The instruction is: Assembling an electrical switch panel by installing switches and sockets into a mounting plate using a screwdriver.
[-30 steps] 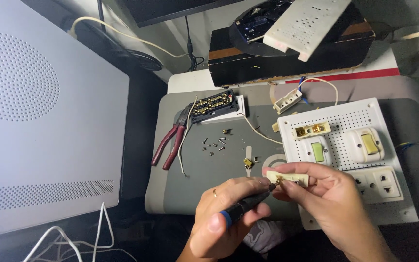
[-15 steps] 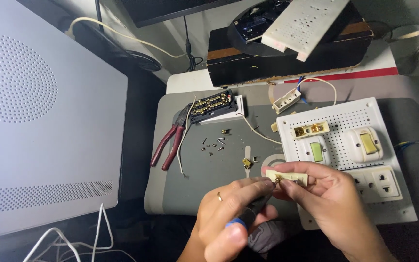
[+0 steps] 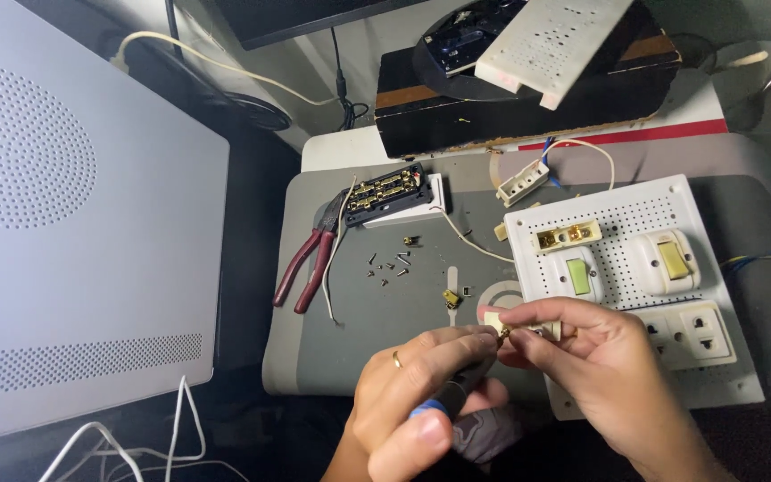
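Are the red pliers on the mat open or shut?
Open: the pliers lie flat on the grey mat, their two red handles spread apart.

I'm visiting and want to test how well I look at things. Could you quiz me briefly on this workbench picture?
1. True or false: the red-handled pliers lie left of the loose screws.
2. Which hand holds the dark screwdriver: A) the left hand, B) the right hand, C) neither?
3. What does the right hand pinch by its fingertips?

Key
1. True.
2. A; its tip meets the part held by the other hand.
3. A small cream switch part, held in front of the white perforated board on the grey mat.
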